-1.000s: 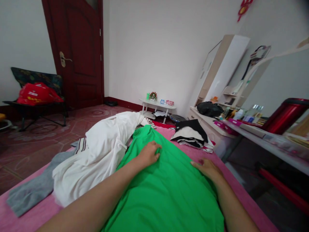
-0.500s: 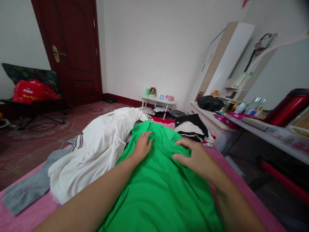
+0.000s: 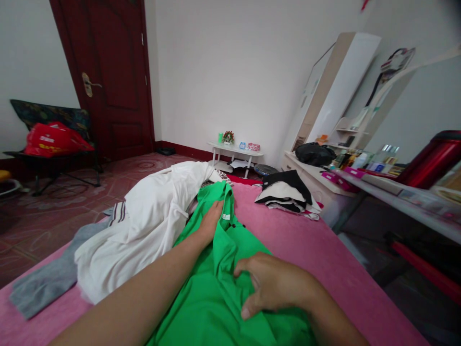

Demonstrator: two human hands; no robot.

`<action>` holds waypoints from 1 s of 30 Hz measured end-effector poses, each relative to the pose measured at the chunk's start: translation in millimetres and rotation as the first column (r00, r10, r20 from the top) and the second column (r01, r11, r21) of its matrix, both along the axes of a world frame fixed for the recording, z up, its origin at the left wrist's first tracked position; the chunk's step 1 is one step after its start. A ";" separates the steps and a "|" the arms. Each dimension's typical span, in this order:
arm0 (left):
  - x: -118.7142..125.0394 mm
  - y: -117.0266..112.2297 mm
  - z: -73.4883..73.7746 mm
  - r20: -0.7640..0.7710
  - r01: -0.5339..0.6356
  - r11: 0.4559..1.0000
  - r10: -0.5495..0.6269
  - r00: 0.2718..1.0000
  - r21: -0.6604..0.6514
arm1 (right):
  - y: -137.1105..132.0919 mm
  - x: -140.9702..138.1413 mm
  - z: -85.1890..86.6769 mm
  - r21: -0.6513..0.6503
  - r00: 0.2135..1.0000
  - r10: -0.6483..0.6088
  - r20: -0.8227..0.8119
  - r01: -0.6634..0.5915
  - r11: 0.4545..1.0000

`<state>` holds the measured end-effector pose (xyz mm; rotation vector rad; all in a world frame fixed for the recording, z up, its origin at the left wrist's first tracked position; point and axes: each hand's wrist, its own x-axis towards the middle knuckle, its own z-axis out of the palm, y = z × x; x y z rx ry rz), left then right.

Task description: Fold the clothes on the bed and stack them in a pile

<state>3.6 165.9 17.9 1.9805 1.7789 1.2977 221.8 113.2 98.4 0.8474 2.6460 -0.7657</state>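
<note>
Green shirt (image 3: 209,298) lies lengthwise in front of you on the pink cover (image 3: 288,235), its far end pointing away from you. Cloth is rucked, with a long fold running down the middle; a white label (image 3: 226,216) and small dark buttons show near the collar.

Your left hand (image 3: 212,218) lies on the shirt toward its far end, just beside the label. Fingertips go out of sight at the fold; cannot tell whether they grip. Your right hand (image 3: 248,290) is nearer to you, over the shirt's right part, thumb and fingers curved and spread apart, nothing pinched between them.

Left of the shirt, close against it: a crumpled white garment (image 3: 144,230). Beyond that, a grey garment (image 3: 54,283), partly covered by the white one. Ahead and right, apart from the shirt: a folded black-and-white pile (image 3: 284,190).

Farther out: low white tabletop (image 3: 236,151) by the far wall, bearing a potted plant (image 3: 228,138). Red bag (image 3: 54,139) on a folding chair (image 3: 46,113), left. Black bag (image 3: 315,154) on a dresser (image 3: 302,168), right.
</note>
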 end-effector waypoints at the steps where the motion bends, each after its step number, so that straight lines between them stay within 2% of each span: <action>1: 0.4 -0.5 0.5 0.004 0.006 1.000 -0.006 1.000 -0.008 | -7.8 -6.3 -2.9 -0.009 0.999 0.044 -0.008 -0.044 0.999; 3: 0.6 -1.1 0.3 0.012 0.009 1.000 -0.009 1.000 -0.005 | -19.3 -17.0 -2.6 -0.001 0.994 0.100 -0.043 -0.100 0.995; 5: 0.0 -0.8 -1.8 0.003 0.013 1.000 -0.014 1.000 0.015 | -16.8 -17.9 6.1 -0.089 0.994 0.069 -0.085 -0.077 0.993; 7: -1.0 0.9 -5.2 -0.020 0.018 0.999 -0.017 1.000 0.034 | 3.6 -2.9 18.3 -0.223 0.982 -0.088 -0.167 0.049 0.974; 8: -1.4 2.1 -7.1 -0.029 0.016 0.999 -0.014 0.999 0.041 | 19.5 10.6 23.4 -0.251 0.945 -0.218 -0.245 0.156 0.955; 9: -1.7 3.7 -9.1 -0.036 0.006 0.999 -0.005 0.999 0.042 | 37.9 27.4 26.5 -0.222 0.856 -0.358 -0.373 0.292 0.930; 10: -1.8 5.4 -11.1 -0.042 -0.009 0.999 0.010 0.999 0.036 | 57.3 46.2 27.5 -0.164 0.669 -0.495 -0.554 0.495 0.853; 11: -1.8 7.2 -13.2 -0.049 -0.023 0.999 0.025 0.999 0.030 | 76.3 65.8 26.1 -0.148 0.396 -0.563 -0.726 0.709 0.690; 12: -1.6 9.0 -15.3 -0.060 -0.034 0.999 0.035 0.998 0.025 | 93.6 84.7 22.8 -0.201 0.093 -0.510 -0.855 0.848 0.491; 13: -1.3 10.7 -17.4 -0.076 -0.043 0.999 0.044 0.996 0.022 | 108.2 101.5 18.4 -0.297 -0.161 -0.390 -0.907 0.900 0.319; 14: -1.1 12.1 -19.6 -0.096 -0.046 0.999 0.048 0.994 0.017 | 119.1 114.8 13.6 -0.318 -0.244 -0.288 -0.926 0.916 0.244; 15: -0.9 13.2 -21.7 -0.117 -0.045 0.999 0.046 0.992 0.011 | 126.1 123.7 9.2 -0.326 -0.291 -0.199 -0.936 0.929 0.177; 16: -0.8 13.9 -23.7 -0.138 -0.042 0.999 0.042 0.990 0.001 | 129.4 127.4 5.8 -0.306 -0.284 -0.143 -0.948 0.939 0.160; 17: -0.7 14.2 -25.4 -0.160 -0.040 0.999 0.038 0.986 -0.012 | 129.4 125.8 3.4 -0.262 -0.244 -0.116 -0.963 0.950 0.173; 19: -0.6 13.6 -27.4 -0.204 -0.039 0.998 0.029 0.978 -0.045 | 122.8 108.9 0.8 -0.148 -0.120 -0.124 -0.985 0.957 0.249; 21: -0.1 11.9 -27.4 -0.239 -0.040 0.996 0.022 0.971 -0.074 | 113.1 80.7 -3.6 0.016 0.088 -0.172 -0.981 0.924 0.382; 24: 1.7 8.1 -24.4 -0.269 -0.044 0.994 0.015 0.963 -0.102 | 101.4 39.9 -25.4 0.289 0.489 -0.213 -0.846 0.756 0.587; 26: 3.6 5.4 -21.6 -0.285 -0.046 0.993 0.014 0.958 -0.109 | 97.4 23.9 -49.8 0.384 0.687 -0.279 -0.671 0.643 0.663; 28: 5.6 2.9 -18.7 -0.307 -0.043 0.993 0.007 0.952 -0.110 | 96.6 18.9 -74.0 0.419 0.789 -0.397 -0.469 0.594 0.686; 30: 7.5 0.6 -16.0 -0.332 -0.038 0.993 -0.001 0.943 -0.110 | 98.4 21.4 -90.7 0.433 0.829 -0.469 -0.305 0.559 0.707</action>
